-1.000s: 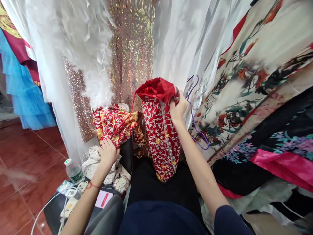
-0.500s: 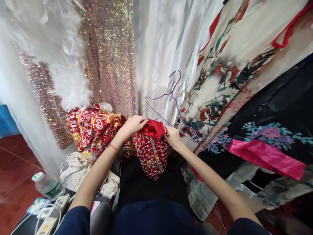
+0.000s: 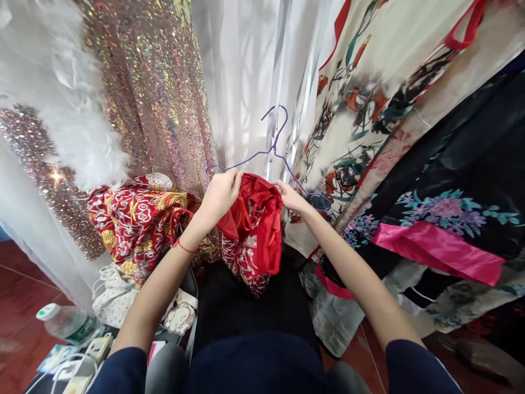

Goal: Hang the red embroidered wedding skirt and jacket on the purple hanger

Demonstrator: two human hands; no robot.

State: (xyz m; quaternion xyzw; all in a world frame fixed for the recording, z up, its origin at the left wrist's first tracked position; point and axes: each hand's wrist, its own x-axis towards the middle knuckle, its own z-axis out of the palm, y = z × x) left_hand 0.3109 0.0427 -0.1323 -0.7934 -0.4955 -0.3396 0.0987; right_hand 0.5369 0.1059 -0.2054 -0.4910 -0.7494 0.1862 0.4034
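Observation:
Between my hands hangs a red patterned garment (image 3: 250, 241), its plain red lining turned outward near the top and its silver and gold pattern showing below. My left hand (image 3: 223, 194) is closed on its upper left edge. My right hand (image 3: 291, 198) pinches the upper right edge. Just behind the garment is a purple wire hanger (image 3: 273, 150), hook up; its lower part is hidden behind the cloth and my hands. To the left of my left hand lies a bunched red and gold patterned cloth (image 3: 141, 219).
Sequined fabric (image 3: 164, 98) and white feathers (image 3: 90, 142) hang at left. A floral dress (image 3: 369, 104) and black clothing with a pink sash (image 3: 438, 251) hang at right. A plastic bottle (image 3: 68, 323), a dotted pouch (image 3: 117, 295) and a power strip (image 3: 96, 353) are at lower left.
My hands have lifted the garment's edge upward and spread it, so more red lining shows and a flap hangs down on the right. The view has shifted slightly.

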